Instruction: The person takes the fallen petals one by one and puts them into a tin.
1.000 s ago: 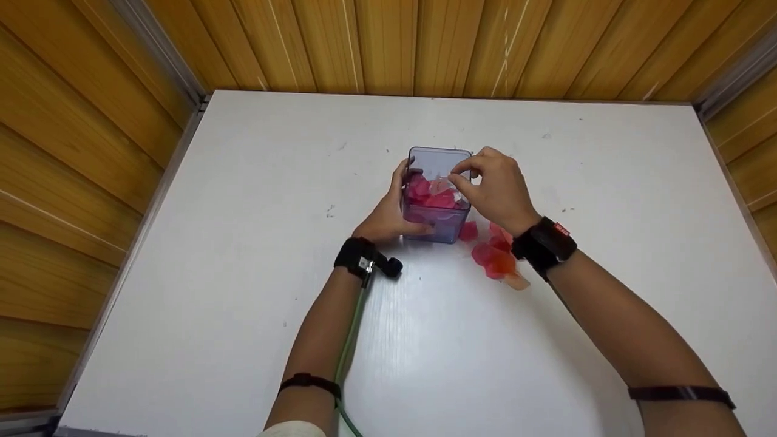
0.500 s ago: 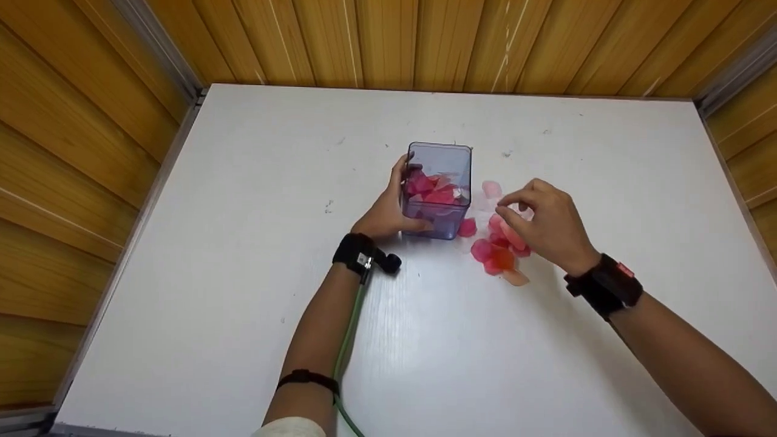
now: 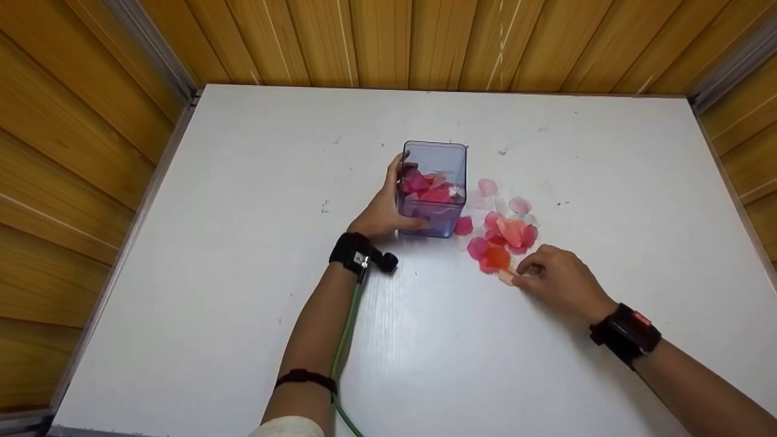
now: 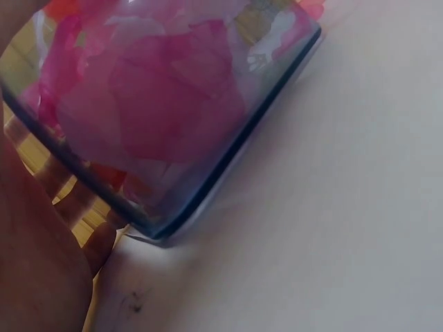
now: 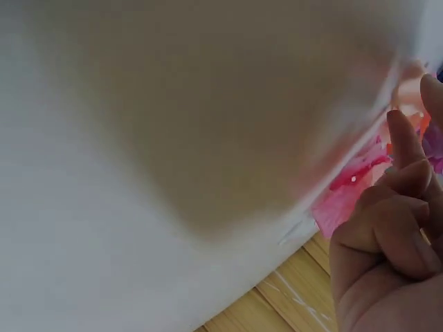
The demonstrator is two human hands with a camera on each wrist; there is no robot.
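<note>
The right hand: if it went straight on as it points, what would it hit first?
The right hand would probably meet the peach petal just ahead first; whether they touch yet is hard to tell.

Wood-grained panels (image 3: 437, 45) stand behind a white table (image 3: 267, 164) — lightly speckled.

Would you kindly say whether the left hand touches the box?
Touching: the head view shows the left hand gripping the box, thumb across its front.

In the head view, the box (image 3: 432, 220) partly hides the left hand (image 3: 379, 209). The left wrist view's top edge crops the box; the right wrist view's right edge crops the right hand (image 5: 384, 242). Whether it grips the pale petal (image 3: 505, 277) is unclear.
</note>
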